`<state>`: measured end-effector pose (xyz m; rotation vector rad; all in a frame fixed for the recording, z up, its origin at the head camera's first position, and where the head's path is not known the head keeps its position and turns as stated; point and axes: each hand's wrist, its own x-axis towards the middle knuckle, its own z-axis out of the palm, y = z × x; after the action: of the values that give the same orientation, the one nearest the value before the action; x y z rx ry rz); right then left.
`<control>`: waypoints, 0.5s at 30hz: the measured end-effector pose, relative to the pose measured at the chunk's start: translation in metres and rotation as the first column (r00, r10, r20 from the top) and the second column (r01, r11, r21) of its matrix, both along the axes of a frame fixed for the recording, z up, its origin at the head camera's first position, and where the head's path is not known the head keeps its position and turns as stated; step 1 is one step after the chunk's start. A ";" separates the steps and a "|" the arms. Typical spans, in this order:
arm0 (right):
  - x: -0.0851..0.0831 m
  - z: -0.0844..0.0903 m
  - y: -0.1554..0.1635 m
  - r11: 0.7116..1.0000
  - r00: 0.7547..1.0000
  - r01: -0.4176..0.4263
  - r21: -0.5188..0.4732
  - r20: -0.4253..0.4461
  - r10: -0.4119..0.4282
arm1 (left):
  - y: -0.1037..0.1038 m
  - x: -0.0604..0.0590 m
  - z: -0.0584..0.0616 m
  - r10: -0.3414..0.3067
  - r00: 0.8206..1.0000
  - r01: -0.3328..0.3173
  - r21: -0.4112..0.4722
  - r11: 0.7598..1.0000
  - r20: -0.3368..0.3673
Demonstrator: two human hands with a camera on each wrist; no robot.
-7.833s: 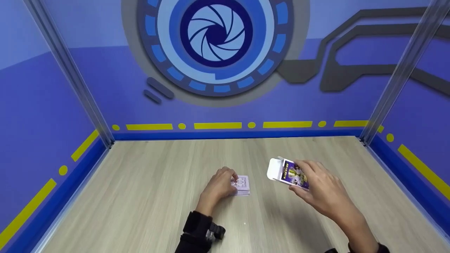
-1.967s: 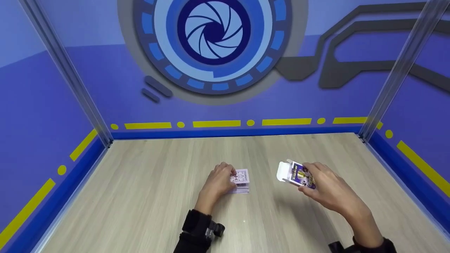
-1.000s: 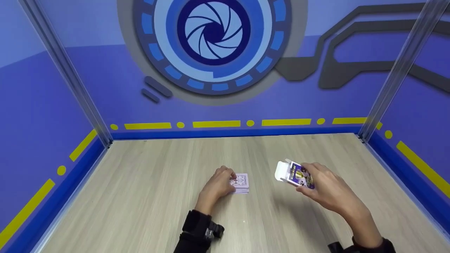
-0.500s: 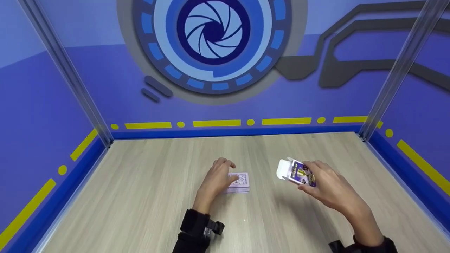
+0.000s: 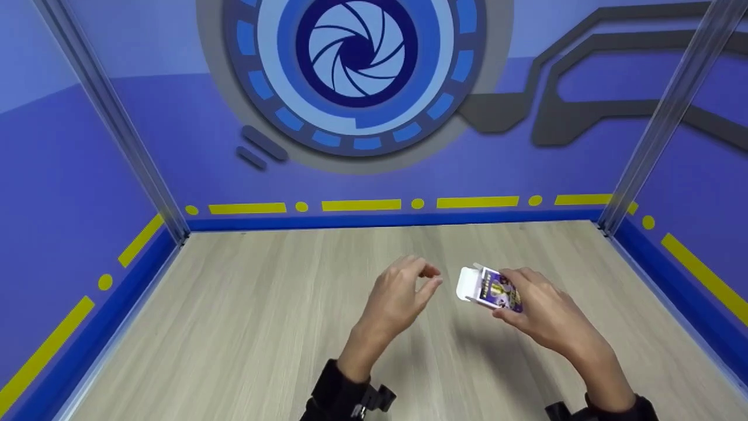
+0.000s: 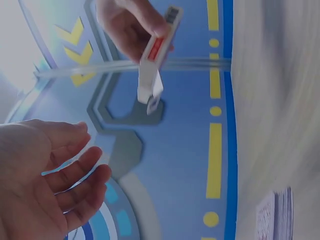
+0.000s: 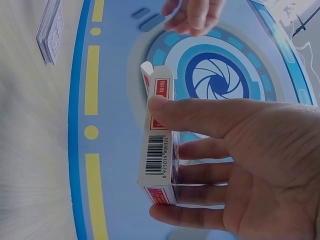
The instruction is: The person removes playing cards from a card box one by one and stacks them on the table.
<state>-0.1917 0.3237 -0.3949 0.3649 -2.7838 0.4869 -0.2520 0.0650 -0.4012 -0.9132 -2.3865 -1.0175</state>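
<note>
My right hand (image 5: 546,313) grips a small purple-and-white playing-card box (image 5: 498,290) above the table, its white end flap (image 5: 467,284) hanging open toward the left. In the right wrist view, the thumb presses the box's narrow side above a barcode (image 7: 156,155), and fingers curl round the far side. My left hand (image 5: 398,295) hovers left of the flap with fingers loosely bent and nothing in them. A squared deck of playing cards (image 6: 275,217) lies on the table below it; in the head view the left hand and wrist hide the deck.
A pale wood-grain table (image 5: 263,327) is enclosed by blue-purple printed panels (image 5: 362,187) at the back and sides. Clear corner posts (image 5: 637,169) stand at the back corners. Black wrist straps with cameras (image 5: 383,397) sit on both arms.
My left hand has let go of the deck, risen off it and moved right toward the box. The right hand keeps holding the box in nearly the same place.
</note>
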 end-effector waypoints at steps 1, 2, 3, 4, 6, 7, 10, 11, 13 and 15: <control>0.000 0.000 -0.001 1.000 1.000 0.000 0.003 0.001 0.000 | 0.002 0.003 0.001 -0.010 1.000 0.010 0.004 1.000 -0.008; 0.000 0.000 -0.002 1.000 1.000 0.001 0.006 0.000 -0.001 | 0.004 0.006 0.002 -0.019 1.000 0.019 0.007 1.000 -0.012; 0.001 0.000 -0.004 1.000 1.000 0.001 0.007 -0.003 -0.001 | 0.006 0.008 0.003 -0.029 1.000 0.029 0.011 1.000 -0.010; 0.001 0.001 -0.005 1.000 1.000 -0.002 0.009 -0.006 0.002 | 0.008 0.010 0.003 -0.037 0.999 0.037 0.017 0.999 -0.007; 0.001 0.001 -0.008 1.000 1.000 -0.008 0.012 -0.017 0.008 | 0.011 0.013 0.003 -0.057 0.998 0.057 0.032 0.998 0.013; 0.001 0.000 -0.009 1.000 1.000 -0.013 0.013 -0.025 0.013 | 0.013 0.014 0.002 -0.070 0.997 0.069 0.048 0.996 0.022; 0.002 0.000 -0.014 0.999 0.998 -0.034 0.017 -0.054 0.034 | 0.018 0.015 -0.001 -0.109 0.993 0.103 0.104 0.989 0.054; 0.002 0.000 -0.015 0.999 0.997 -0.041 0.019 -0.063 0.042 | 0.020 0.015 -0.003 -0.122 0.990 0.113 0.125 0.986 0.067; 0.003 -0.001 -0.018 0.998 0.995 -0.056 0.021 -0.083 0.057 | 0.023 0.015 -0.005 -0.138 0.986 0.123 0.158 0.980 0.090; 0.003 0.000 -0.020 0.997 0.992 -0.073 0.023 -0.099 0.075 | 0.026 0.016 -0.006 -0.146 0.982 0.123 0.180 0.976 0.118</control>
<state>-0.1883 0.3034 -0.3953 0.4842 -2.6876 0.4465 -0.2361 0.0910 -0.4073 -0.9825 -2.3202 -1.3513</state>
